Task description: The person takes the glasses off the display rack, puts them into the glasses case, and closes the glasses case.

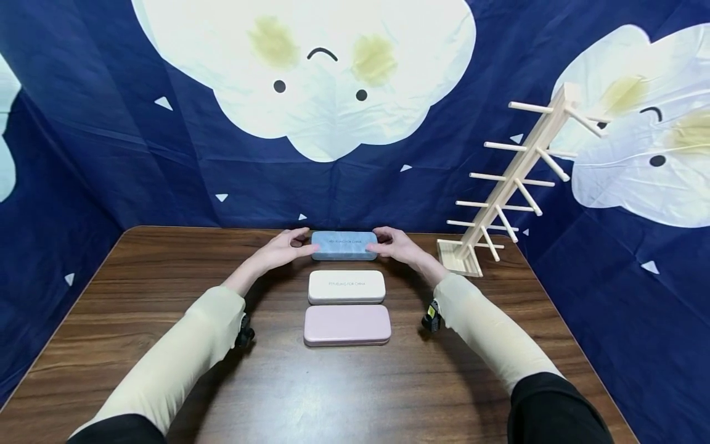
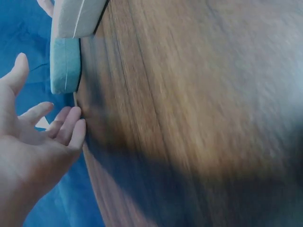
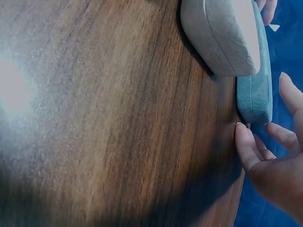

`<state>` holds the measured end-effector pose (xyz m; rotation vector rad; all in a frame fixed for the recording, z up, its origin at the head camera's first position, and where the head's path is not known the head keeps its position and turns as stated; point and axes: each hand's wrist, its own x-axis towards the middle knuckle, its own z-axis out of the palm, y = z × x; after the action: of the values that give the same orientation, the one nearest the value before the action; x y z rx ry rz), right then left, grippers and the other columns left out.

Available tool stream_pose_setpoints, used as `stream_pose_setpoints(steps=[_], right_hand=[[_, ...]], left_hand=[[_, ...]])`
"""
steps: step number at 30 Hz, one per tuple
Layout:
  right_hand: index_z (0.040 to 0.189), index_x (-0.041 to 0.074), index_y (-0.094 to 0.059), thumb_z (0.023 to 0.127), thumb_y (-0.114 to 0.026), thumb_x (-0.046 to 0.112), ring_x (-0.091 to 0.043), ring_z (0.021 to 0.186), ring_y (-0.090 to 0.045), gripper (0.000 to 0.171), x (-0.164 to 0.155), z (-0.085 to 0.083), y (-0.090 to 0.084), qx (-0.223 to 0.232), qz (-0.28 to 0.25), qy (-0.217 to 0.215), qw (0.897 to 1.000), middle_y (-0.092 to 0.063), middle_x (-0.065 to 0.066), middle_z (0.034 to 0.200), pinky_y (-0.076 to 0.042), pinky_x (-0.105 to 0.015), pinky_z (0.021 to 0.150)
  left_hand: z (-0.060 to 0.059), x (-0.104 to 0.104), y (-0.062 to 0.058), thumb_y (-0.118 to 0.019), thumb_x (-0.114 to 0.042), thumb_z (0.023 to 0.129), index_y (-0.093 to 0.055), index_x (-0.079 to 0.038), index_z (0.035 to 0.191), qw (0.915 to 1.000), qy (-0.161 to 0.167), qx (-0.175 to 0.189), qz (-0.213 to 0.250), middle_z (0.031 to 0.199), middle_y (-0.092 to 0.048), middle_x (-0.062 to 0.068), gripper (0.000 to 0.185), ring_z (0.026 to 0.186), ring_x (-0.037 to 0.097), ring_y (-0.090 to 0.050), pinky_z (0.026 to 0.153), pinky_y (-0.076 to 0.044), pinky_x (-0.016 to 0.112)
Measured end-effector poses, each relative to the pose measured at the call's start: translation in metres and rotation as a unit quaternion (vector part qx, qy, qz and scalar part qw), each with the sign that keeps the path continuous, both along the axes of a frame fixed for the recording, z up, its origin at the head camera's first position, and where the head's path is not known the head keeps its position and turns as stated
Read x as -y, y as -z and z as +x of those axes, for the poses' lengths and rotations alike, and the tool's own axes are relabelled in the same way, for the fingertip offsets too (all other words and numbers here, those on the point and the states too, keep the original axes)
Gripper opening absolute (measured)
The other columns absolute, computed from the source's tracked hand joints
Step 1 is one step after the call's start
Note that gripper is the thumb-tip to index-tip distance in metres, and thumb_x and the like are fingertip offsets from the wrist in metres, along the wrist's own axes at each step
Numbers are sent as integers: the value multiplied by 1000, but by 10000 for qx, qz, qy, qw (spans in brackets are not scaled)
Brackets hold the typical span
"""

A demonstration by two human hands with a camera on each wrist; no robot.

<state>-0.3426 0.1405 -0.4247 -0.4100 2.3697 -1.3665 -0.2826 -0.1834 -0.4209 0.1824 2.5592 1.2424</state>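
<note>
A blue glasses case (image 1: 344, 245) with lettering on its lid lies at the far edge of the table. In front of it lie a white glasses case (image 1: 346, 286) and, nearest to me, a pink glasses case (image 1: 347, 324), all in a column. My left hand (image 1: 283, 249) is at the blue case's left end; the left wrist view shows its fingers loosely spread, with a gap to the case. At the right end is my right hand (image 1: 400, 245), thumb over the lid's corner in the head view and fingertips close to the end in the right wrist view; contact is unclear.
A wooden rack (image 1: 510, 179) with many pegs stands at the table's back right, close to my right hand. The brown wooden table (image 1: 266, 388) ends at a dark blue curtain (image 1: 166, 166) with cloud faces.
</note>
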Motion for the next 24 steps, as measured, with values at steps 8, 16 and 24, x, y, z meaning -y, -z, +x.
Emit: stream_pose_setpoints(steps=[8, 16, 24], right_hand=[[157, 1, -37, 99, -69, 26, -33, 128, -56, 71, 1, 1, -6, -225, 250, -261, 9991, -49, -24, 150, -58, -42, 97], [160, 6, -33, 101, -66, 35, -39, 136, -54, 74, -2, 4, -14, -837, 991, -422, 9906, -47, -23, 155, -43, -49, 117], [159, 10, -37, 98, -69, 41, -39, 140, -50, 76, -2, 9, -22, -1230, 1287, -536, 9826, -40, -23, 154, -40, -51, 119]], left_hand=[[7, 4, -7, -61, -59, 96, -26, -12, 164, 9980, 323, -380, -399, 162, -33, 22, 90, 148, 40, -41, 122, -34, 58], [17, 4, -21, -62, -61, 95, -29, -14, 163, 9898, 644, -871, -925, 167, -28, 17, 89, 155, 38, -29, 124, -28, 61], [32, 4, -38, -67, -56, 94, -30, -12, 163, 9777, 998, -1272, -1338, 169, -27, 18, 89, 156, 38, -26, 125, -27, 60]])
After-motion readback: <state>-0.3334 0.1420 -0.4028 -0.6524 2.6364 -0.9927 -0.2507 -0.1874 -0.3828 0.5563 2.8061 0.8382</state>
